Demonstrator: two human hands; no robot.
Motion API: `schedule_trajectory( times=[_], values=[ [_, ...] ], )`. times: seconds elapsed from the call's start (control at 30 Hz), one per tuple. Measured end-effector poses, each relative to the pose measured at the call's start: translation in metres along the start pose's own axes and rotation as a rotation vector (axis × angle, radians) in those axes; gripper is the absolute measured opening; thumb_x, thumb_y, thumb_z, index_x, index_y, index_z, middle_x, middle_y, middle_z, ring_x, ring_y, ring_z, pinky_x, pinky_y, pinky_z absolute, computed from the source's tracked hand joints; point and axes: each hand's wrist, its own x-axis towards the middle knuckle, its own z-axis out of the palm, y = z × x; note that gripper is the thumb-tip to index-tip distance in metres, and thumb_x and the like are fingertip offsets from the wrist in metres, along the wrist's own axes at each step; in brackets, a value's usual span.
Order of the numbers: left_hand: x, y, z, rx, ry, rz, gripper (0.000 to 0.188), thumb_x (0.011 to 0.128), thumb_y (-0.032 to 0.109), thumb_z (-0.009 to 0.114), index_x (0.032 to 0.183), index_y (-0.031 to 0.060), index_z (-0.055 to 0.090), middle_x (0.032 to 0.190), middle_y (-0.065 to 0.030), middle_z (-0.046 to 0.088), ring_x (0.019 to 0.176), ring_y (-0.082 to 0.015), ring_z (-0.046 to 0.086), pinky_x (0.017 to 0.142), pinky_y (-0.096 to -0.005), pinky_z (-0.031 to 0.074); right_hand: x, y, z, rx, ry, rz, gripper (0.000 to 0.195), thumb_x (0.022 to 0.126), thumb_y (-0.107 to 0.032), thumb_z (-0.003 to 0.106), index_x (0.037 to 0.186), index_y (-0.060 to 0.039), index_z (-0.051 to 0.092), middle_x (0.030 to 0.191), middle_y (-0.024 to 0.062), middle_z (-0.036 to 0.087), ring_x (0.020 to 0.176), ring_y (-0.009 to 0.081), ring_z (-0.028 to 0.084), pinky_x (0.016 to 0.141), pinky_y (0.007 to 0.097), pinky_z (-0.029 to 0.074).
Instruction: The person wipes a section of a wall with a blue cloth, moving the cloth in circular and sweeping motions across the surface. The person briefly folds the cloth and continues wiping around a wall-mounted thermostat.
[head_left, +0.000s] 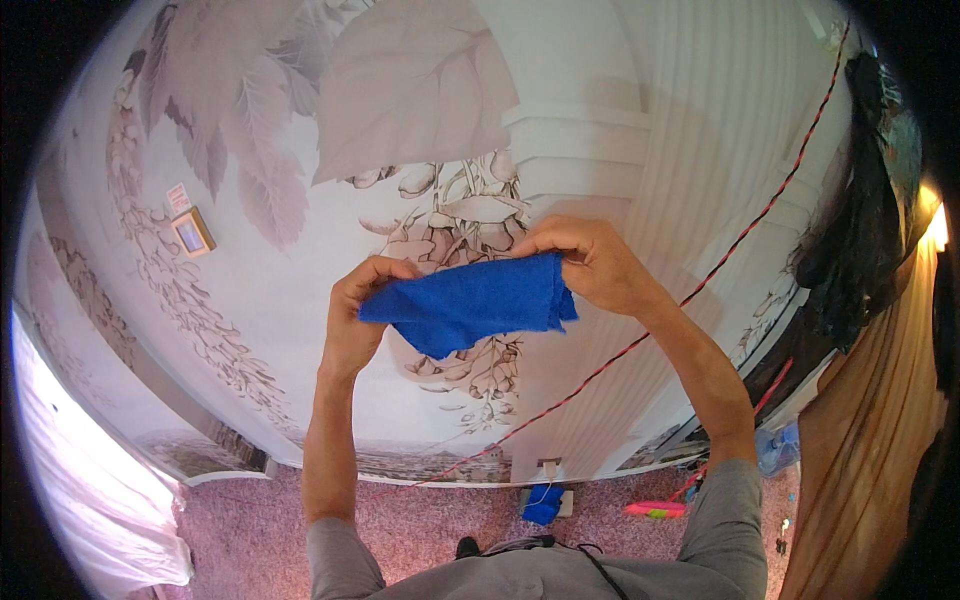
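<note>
A folded piece of blue cloth (472, 300) is stretched between my two hands at chest height, its lower edge hanging unevenly. My left hand (358, 307) pinches its left end, thumb along the top edge. At the upper right corner, my right hand (592, 259) grips the cloth, with some fingers hidden behind it. Loose, frayed layers show along the cloth's right end. Behind it stands a wall (420, 405) with a printed mural of leaves and flowers. A red and black twisted cord (607, 366) runs slantwise across the view, passing near my right forearm.
A gold-framed thermostat-like panel (193, 232) is on the wall at left. A white curtain (112, 487) hangs lower left, a brown curtain (862, 427) at right near black plastic sheeting (855, 225). On the carpet (247, 525) lie a blue item (543, 504) and a pink object (652, 509).
</note>
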Motion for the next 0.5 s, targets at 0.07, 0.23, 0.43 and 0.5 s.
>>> schedule_trajectory(
  times=[0.07, 0.23, 0.43, 0.5],
  values=[
    [-0.003, 0.001, 0.000, -0.004, -0.010, -0.019, 0.035, 0.091, -0.018, 0.057, 0.120, 0.0010, 0.063, 0.093, -0.0037, 0.071, 0.081, -0.0077, 0.063, 0.075, -0.0222, 0.050, 0.001, -0.001, 0.001, -0.075, 0.040, -0.043, 0.030, 0.091, 0.008, 0.060, 0.115, -0.0005, 0.074, 0.101, 0.0085, 0.076, 0.089, 0.0135, 0.068, 0.076, 0.0271, 0.054],
    [-0.006, 0.008, 0.006, 0.127, 0.046, 0.053, 0.032, 0.097, -0.007, 0.061, 0.127, 0.0037, 0.059, 0.088, -0.0018, 0.069, 0.080, -0.0060, 0.062, 0.074, -0.0202, 0.048, 0.001, -0.008, 0.008, -0.005, 0.147, 0.080, 0.028, 0.096, 0.005, 0.054, 0.115, -0.0015, 0.073, 0.091, 0.0026, 0.072, 0.078, 0.0085, 0.063, 0.069, 0.0238, 0.051],
    [-0.006, 0.010, -0.007, -0.194, -0.040, -0.096, 0.045, 0.090, -0.013, 0.067, 0.132, 0.0021, 0.062, 0.099, -0.0076, 0.073, 0.083, -0.0105, 0.066, 0.077, -0.0234, 0.052, -0.004, -0.004, 0.012, 0.024, 0.185, 0.034, 0.029, 0.097, 0.006, 0.052, 0.115, -0.0023, 0.074, 0.093, 0.0033, 0.074, 0.077, 0.0065, 0.062, 0.067, 0.0232, 0.051],
    [-0.009, 0.004, -0.008, -0.263, -0.076, -0.098, 0.044, 0.089, -0.011, 0.070, 0.131, 0.0022, 0.066, 0.103, -0.0085, 0.073, 0.086, -0.0118, 0.067, 0.078, -0.0242, 0.053, -0.004, 0.004, 0.015, 0.109, 0.213, -0.007, 0.031, 0.097, 0.007, 0.052, 0.116, -0.0026, 0.074, 0.096, 0.0042, 0.075, 0.078, 0.0066, 0.063, 0.069, 0.0227, 0.052]
  ],
)
